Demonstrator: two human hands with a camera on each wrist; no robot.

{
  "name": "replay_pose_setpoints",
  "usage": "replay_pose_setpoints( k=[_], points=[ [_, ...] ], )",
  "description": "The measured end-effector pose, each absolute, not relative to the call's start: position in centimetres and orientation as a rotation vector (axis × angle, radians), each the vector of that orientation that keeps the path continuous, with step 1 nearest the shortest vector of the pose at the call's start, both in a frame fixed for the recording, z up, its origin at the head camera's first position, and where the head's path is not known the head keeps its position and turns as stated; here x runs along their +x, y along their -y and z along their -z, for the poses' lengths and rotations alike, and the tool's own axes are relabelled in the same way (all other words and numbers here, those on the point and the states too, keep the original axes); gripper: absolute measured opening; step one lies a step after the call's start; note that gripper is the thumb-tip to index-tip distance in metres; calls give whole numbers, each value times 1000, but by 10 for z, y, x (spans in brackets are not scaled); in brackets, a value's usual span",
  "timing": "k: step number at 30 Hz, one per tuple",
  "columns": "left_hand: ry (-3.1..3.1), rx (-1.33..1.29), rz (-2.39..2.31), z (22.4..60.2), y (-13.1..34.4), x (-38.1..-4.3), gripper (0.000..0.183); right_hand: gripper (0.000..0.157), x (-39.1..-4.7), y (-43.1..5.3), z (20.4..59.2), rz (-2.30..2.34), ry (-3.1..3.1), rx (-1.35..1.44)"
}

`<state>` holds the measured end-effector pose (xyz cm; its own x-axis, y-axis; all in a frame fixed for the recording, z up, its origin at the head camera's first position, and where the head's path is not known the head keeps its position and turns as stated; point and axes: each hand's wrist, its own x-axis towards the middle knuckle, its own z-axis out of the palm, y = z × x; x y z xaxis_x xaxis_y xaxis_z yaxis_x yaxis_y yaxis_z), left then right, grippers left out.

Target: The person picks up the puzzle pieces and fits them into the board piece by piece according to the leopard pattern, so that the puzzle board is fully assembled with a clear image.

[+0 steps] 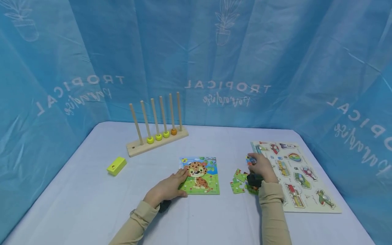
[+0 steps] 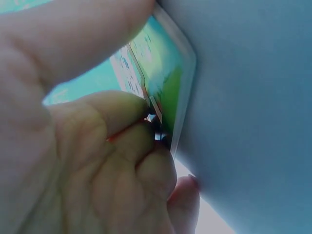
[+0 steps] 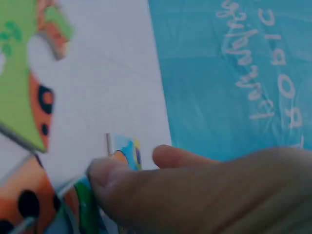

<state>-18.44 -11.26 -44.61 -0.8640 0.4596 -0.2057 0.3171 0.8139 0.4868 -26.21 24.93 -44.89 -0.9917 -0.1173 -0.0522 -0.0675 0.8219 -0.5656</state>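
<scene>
In the head view my left hand rests with extended fingers on the left edge of a square leopard jigsaw board. From the left wrist view, the fingers lie against the board's pale edge. On the right, my right hand reaches over a small pile of loose jigsaw pieces. Its thumb and finger pinch a blue puzzle piece; in the right wrist view the thumb overlaps that piece. Green and orange spotted pieces lie close by.
A wooden peg stand with yellow and orange beads stands at the back left. Nearer lies a yellow block. A vehicle picture board lies to the right, beside and partly under my right arm. Blue curtains surround the white table.
</scene>
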Motion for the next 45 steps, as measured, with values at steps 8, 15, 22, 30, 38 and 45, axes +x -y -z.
replay_pose_setpoints(
  k=[8, 15, 22, 30, 38, 45],
  points=[
    [-2743, 505, -632, 443, 113, -183, 95, 56, -266, -239, 451, 763, -3019, -4],
    [-2766, 414, -600, 441, 109, -178, 90, 58, -269, -227, 454, 1041, -3049, 13],
    [-2787, 396, -582, 446, 107, -177, 92, 40, -270, -199, 455, 1539, -2893, 54],
    [-2781, 405, -591, 445, 109, -178, 93, 32, -265, -119, 455, 1793, -2466, -165],
    [-2777, 446, -594, 442, 108, -178, 91, 21, -259, -57, 465, 1599, -2622, -360],
    [-2793, 435, -561, 441, 109, -178, 91, 20, -260, -44, 473, 1379, -2867, -411]
  ],
)
